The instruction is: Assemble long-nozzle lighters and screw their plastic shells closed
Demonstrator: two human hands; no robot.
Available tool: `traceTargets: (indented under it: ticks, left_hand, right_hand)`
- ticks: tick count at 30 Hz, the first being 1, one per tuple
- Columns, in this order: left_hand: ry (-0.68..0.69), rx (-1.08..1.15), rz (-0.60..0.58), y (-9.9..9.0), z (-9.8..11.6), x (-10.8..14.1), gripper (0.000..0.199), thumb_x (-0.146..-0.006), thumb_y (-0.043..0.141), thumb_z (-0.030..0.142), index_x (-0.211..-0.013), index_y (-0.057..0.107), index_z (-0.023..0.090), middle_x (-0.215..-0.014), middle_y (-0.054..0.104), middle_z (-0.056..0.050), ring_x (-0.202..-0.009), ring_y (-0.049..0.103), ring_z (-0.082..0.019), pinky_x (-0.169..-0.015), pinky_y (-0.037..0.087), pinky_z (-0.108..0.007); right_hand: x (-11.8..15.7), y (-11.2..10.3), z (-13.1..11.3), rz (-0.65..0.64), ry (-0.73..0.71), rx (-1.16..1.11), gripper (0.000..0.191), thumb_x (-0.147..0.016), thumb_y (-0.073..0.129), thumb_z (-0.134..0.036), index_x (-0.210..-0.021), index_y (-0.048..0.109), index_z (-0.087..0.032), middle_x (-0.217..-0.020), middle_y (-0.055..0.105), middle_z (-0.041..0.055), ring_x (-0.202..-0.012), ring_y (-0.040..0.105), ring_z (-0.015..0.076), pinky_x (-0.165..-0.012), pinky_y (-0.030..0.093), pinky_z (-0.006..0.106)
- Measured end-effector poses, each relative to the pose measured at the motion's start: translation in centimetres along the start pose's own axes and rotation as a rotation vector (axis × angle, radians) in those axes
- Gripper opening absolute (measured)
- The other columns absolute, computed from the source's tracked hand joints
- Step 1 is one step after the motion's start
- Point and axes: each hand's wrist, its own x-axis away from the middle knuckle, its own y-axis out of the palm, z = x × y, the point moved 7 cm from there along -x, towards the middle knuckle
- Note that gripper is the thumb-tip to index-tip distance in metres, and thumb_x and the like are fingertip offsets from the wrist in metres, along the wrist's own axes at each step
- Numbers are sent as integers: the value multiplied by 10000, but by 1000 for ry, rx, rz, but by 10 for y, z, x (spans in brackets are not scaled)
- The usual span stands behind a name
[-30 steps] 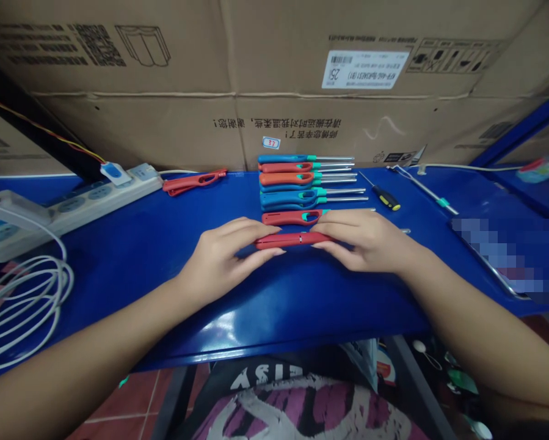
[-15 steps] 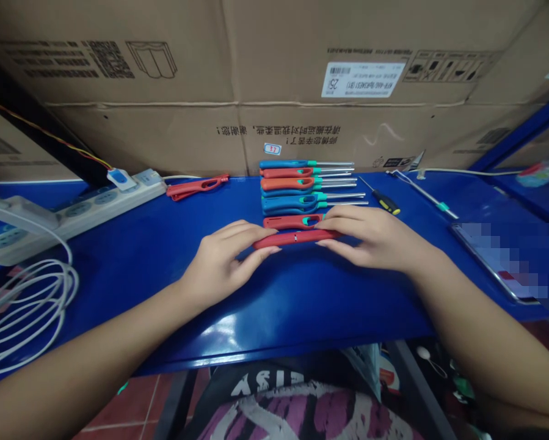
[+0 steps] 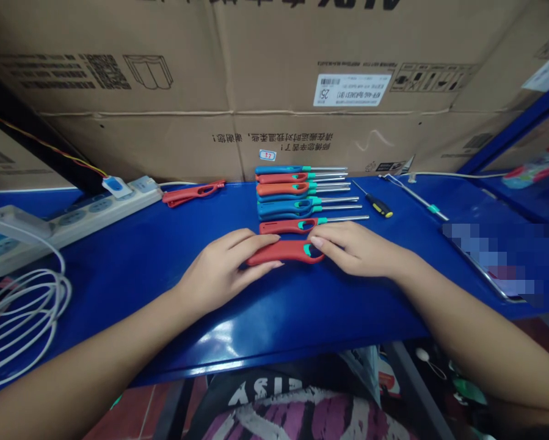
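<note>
A red lighter point(image 3: 286, 251) with a green trigger lies level between my two hands, its flat side facing up. My left hand point(image 3: 226, 264) pinches the rounded handle end between thumb and fingers. At the trigger end, my right hand point(image 3: 354, 249) grips it, hiding whatever extends beyond the trigger loop. Just behind it lies another red lighter point(image 3: 281, 227) with a metal tube pointing right. Further back, several lighters sit in a stack of rows, among them a blue lighter point(image 3: 278, 208) and an orange lighter point(image 3: 278, 189).
Red handle shells point(image 3: 194, 194) lie left on the blue table point(image 3: 201, 348), beside a white power strip point(image 3: 98, 201) and coiled cable point(image 3: 24, 324). A screwdriver point(image 3: 378, 205), a metal tube with a green piece point(image 3: 421, 200) and a phone point(image 3: 489, 263) are right. Cardboard point(image 3: 173, 143) stands behind.
The held lighter has rolled from its narrow edge to its flat side, showing the green trigger. It and both hands now sit slightly nearer me, and the view has shifted a little.
</note>
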Motion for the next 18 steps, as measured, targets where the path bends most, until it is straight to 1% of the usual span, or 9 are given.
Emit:
traceTargets:
  ticks: [3, 4, 5, 6, 8, 10, 11, 15, 18]
  left_hand:
    - [38, 29, -35, 2, 4, 1, 291, -979, 634, 391, -1120, 698, 145, -890, 735, -55, -774, 687, -166, -723, 530, -267]
    - [49, 43, -46, 4, 5, 1, 273, -982, 629, 388, -1097, 705, 152, -886, 745, -49, -768, 692, -163, -717, 527, -264]
    - [54, 57, -55, 5, 7, 2, 262, -987, 624, 384, -1084, 710, 156, -886, 753, -44, -761, 696, -159, -710, 524, -260]
    - [54, 73, -62, 7, 8, 3, 256, -990, 620, 379, -1078, 714, 158, -887, 759, -41, -755, 700, -156, -701, 520, -256]
    - [49, 95, -60, 8, 10, 4, 254, -993, 616, 372, -1071, 719, 153, -866, 762, -32, -731, 699, -150, -685, 512, -251]
    - [45, 111, -48, 8, 11, 4, 247, -992, 620, 360, -1067, 720, 147, -861, 765, -27, -728, 700, -148, -692, 510, -248]
    - [46, 118, -43, 8, 11, 3, 242, -990, 623, 353, -1065, 720, 144, -871, 767, -27, -737, 702, -147, -705, 511, -246]
    - [49, 118, -44, 5, 6, 0, 228, -983, 635, 333, -1068, 715, 137, -908, 768, -31, -772, 704, -145, -737, 511, -235]
    - [28, 100, -37, 1, -2, -3, 236, -987, 626, 340, -1062, 713, 134, -882, 756, -33, -759, 696, -144, -730, 510, -230]
  right_hand:
    - [0, 8, -14, -25, -112, -123, 290, -1042, 476, -382, -1192, 614, -176, -1123, 708, 87, -984, 662, 186, -845, 506, 303]
    - [0, 10, -19, -12, -144, -135, 302, -1034, 501, -369, -1244, 601, -177, -1172, 699, 94, -1043, 657, 192, -885, 509, 310]
    - [0, 12, -23, 10, -170, -134, 298, -1033, 506, -346, -1257, 602, -175, -1181, 697, 97, -1067, 653, 193, -907, 510, 314]
    - [1, 13, -27, 37, -189, -125, 279, -1036, 494, -316, -1243, 614, -171, -1161, 702, 97, -1059, 655, 191, -906, 513, 313]
    - [1, 14, -33, 97, -216, -102, 252, -1042, 461, -260, -1178, 646, -157, -1084, 717, 93, -983, 672, 180, -851, 525, 298]
    - [2, 12, -35, 141, -229, -91, 239, -1037, 471, -251, -1133, 663, -146, -1033, 731, 86, -927, 687, 174, -802, 531, 283]
    - [1, 10, -35, 149, -227, -91, 233, -1036, 483, -254, -1125, 668, -146, -1033, 737, 82, -928, 695, 172, -804, 533, 278]
    - [1, 0, -23, 144, -184, -57, 216, -1001, 582, -312, -1116, 688, -162, -1052, 755, 77, -957, 711, 180, -854, 537, 278]
    - [3, -7, -10, 125, -146, 26, 202, -979, 602, -293, -1100, 699, -163, -1032, 753, 91, -922, 710, 204, -830, 545, 307]
